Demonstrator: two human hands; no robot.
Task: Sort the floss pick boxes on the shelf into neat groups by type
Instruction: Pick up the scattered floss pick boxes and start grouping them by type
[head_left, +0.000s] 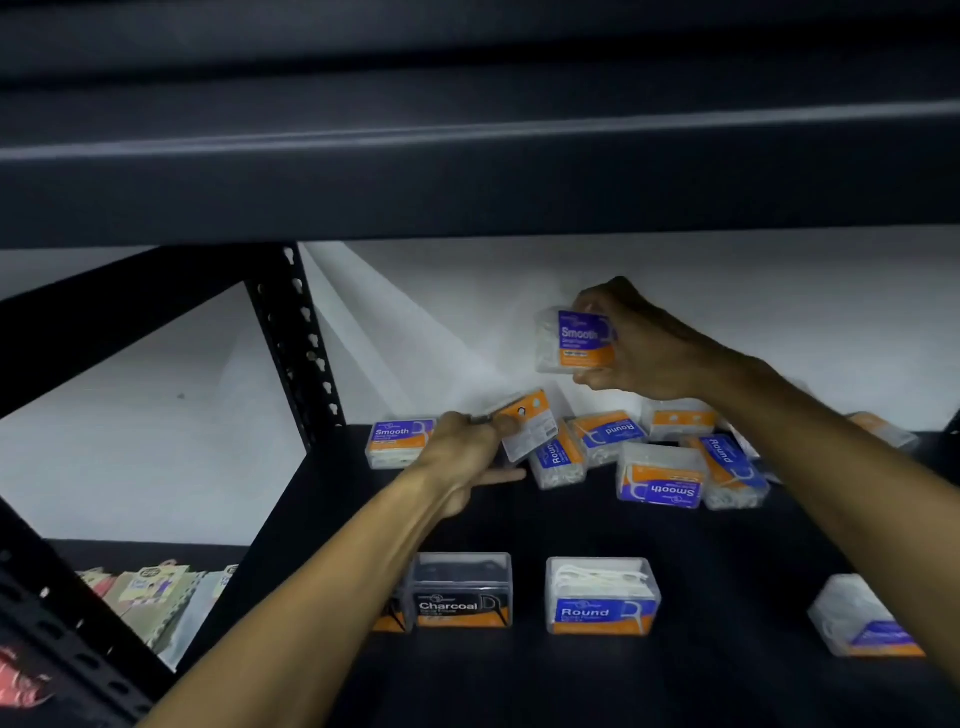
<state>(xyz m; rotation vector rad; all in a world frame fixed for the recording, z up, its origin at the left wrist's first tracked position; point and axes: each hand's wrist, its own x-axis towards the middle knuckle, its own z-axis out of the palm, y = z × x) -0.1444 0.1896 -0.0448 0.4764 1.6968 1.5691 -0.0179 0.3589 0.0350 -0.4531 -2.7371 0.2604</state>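
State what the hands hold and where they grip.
Right hand grips a Smooth box by its right side; left hand pinches another box at its left edge.

Open mid-shelf (545, 525) between back jumble of floss boxes (660, 475) and front Charcoal box (462, 592), Round box (602, 597); low upper shelf (467, 171) overhead.

black shelf (571, 686), scattered floss pick boxes (660, 480)

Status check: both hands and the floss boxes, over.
Right hand holds Smooth box aloft. Left hand pinches another box. Unsorted pile at back.
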